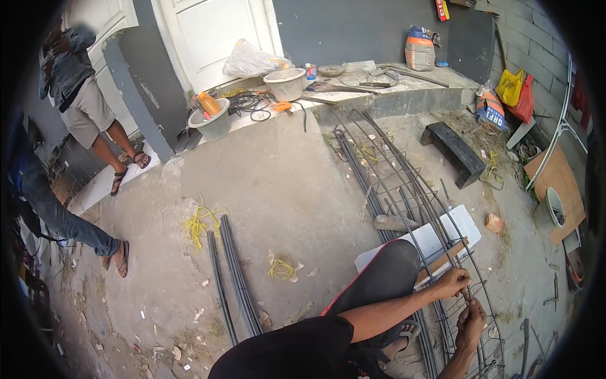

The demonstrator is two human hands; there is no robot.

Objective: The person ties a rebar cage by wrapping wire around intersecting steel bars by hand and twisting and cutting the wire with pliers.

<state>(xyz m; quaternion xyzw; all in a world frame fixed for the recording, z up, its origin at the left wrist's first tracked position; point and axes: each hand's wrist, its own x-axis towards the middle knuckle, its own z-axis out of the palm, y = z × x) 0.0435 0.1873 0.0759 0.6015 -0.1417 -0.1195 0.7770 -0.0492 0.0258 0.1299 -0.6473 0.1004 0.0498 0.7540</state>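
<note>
From here I see both hands working at the near part of the rebar cage (413, 172), which lies lengthwise on the ground (278, 177) beside the seated person's bent knee (394, 262). The left hand (452, 282) is over the cage, its fingers curled and pinched together on something thin and dark. The right hand (470, 321) is just beside it, nearer the person's body, fingers bent closed around the lower part of what looks like the same slim piece. Whether that is a tool, a wire or a bar end, I can't tell; the fingers cover most of it and the cage's rods run right behind. Neither hand is spread open.

A pale board (465, 222) lies under the cage, partly hidden by the bars and the knee. Loose rods (361, 169) lie along the cage's left side, and a dark trough-like block (451, 151) sits to its right. A broken brick (495, 223) is right of the cage, past the board. Well left of the cage is a bundle of rods (237, 278), its near end hidden by the black shirt (284, 347). Farther left, one person (95, 107) stands in shorts; another (57, 215) is cut off by the dark rim. The cage's nearest end runs out of view.
</note>
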